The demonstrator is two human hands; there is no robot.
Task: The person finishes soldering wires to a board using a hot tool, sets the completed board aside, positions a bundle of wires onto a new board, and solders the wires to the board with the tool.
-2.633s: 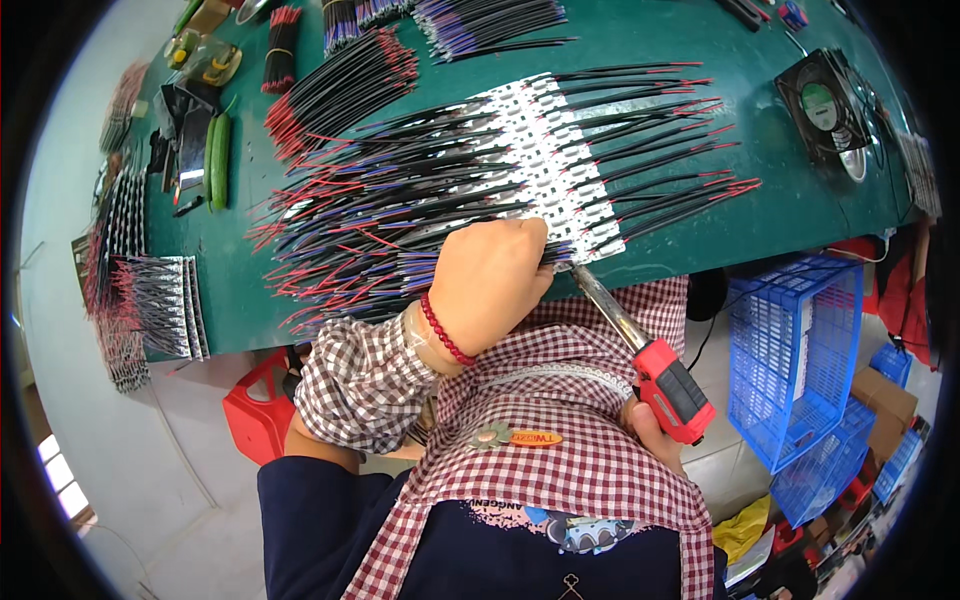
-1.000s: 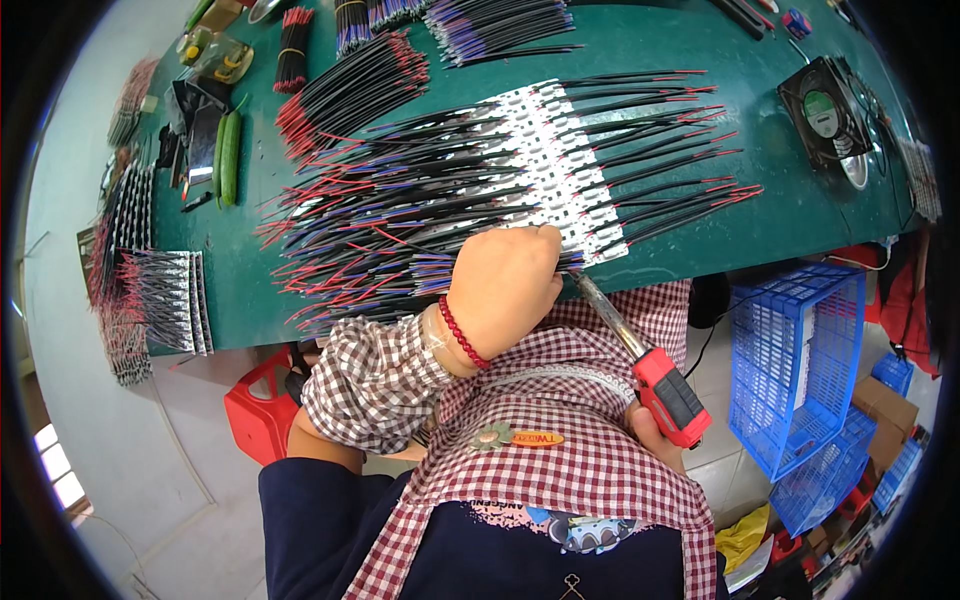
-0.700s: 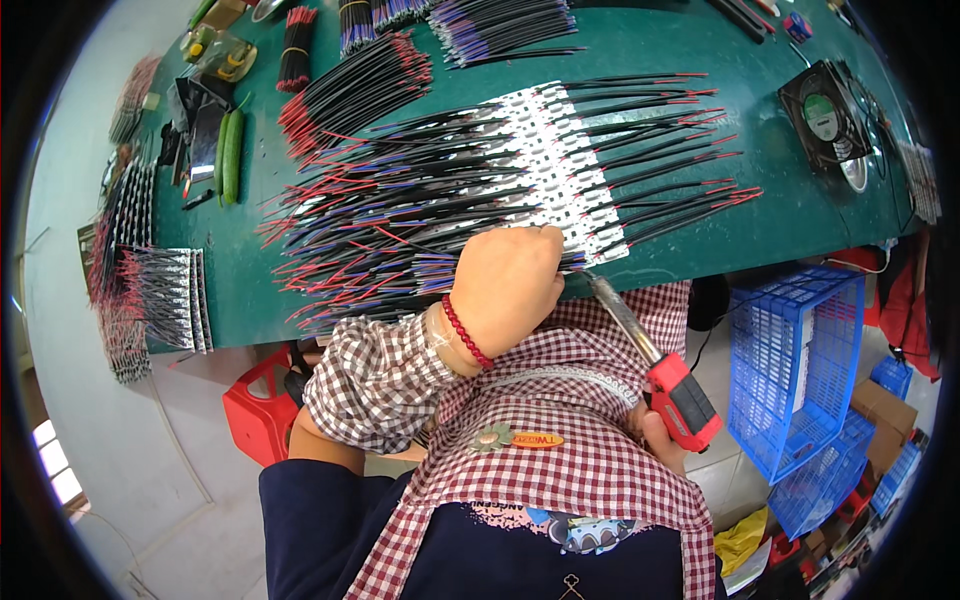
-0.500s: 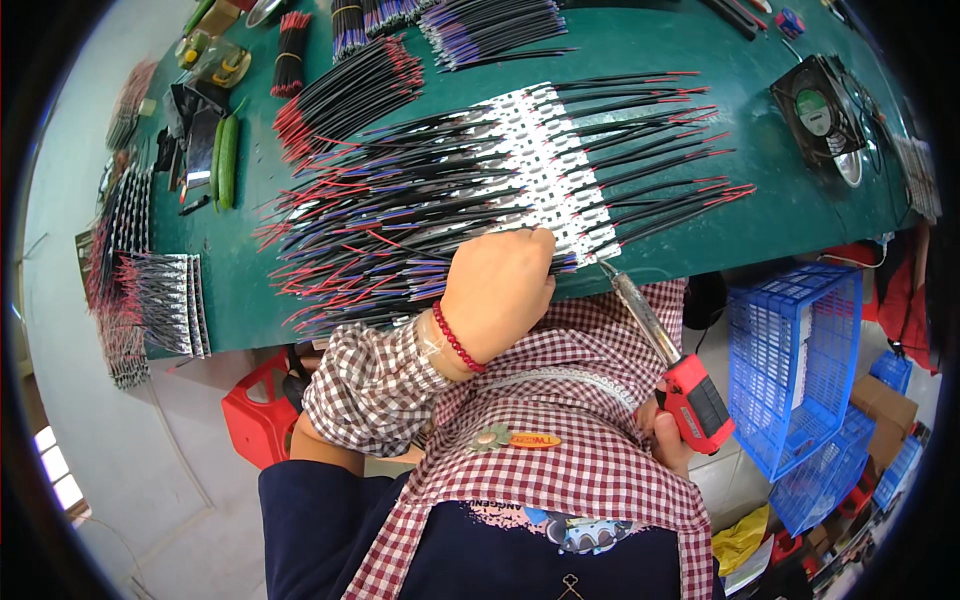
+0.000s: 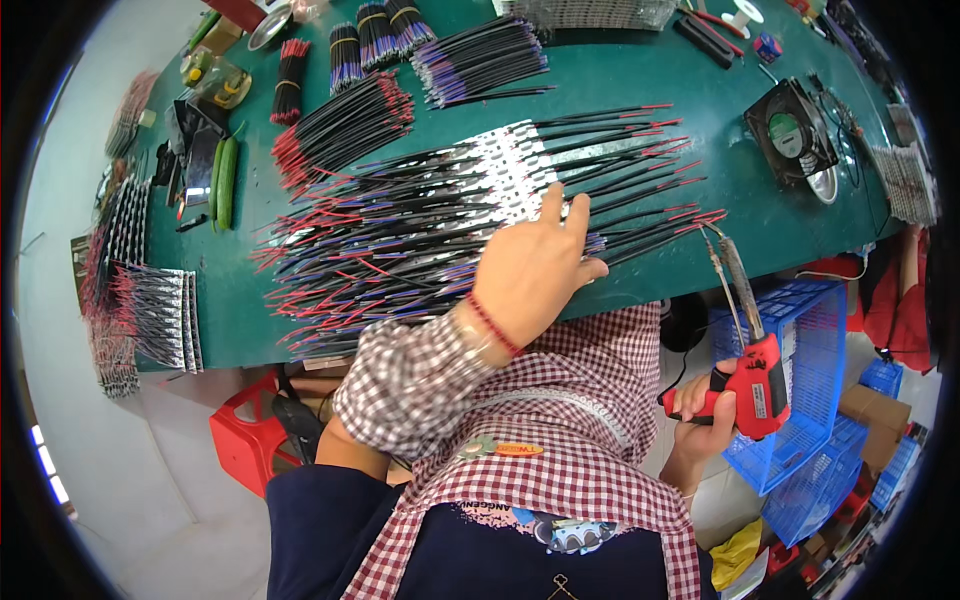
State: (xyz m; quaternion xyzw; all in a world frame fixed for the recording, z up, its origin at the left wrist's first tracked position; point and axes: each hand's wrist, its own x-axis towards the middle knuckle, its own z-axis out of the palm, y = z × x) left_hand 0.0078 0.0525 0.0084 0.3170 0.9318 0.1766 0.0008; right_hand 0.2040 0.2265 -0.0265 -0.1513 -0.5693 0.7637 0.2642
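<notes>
Clasping a red-handled soldering iron (image 5: 762, 392), the right hand (image 5: 705, 418) keeps its grip closed around the tool at the right of the frame. Its tip points up beside the red ends of black wires (image 5: 640, 236); whether they touch, I cannot tell. Near the centre, the left hand (image 5: 530, 275) has its grip apart, fingers (image 5: 577, 212) spread over the lower part of the white boards (image 5: 500, 165), which lie mid-frame on the green surface (image 5: 715, 125). A fan (image 5: 785, 133) stands at upper right.
</notes>
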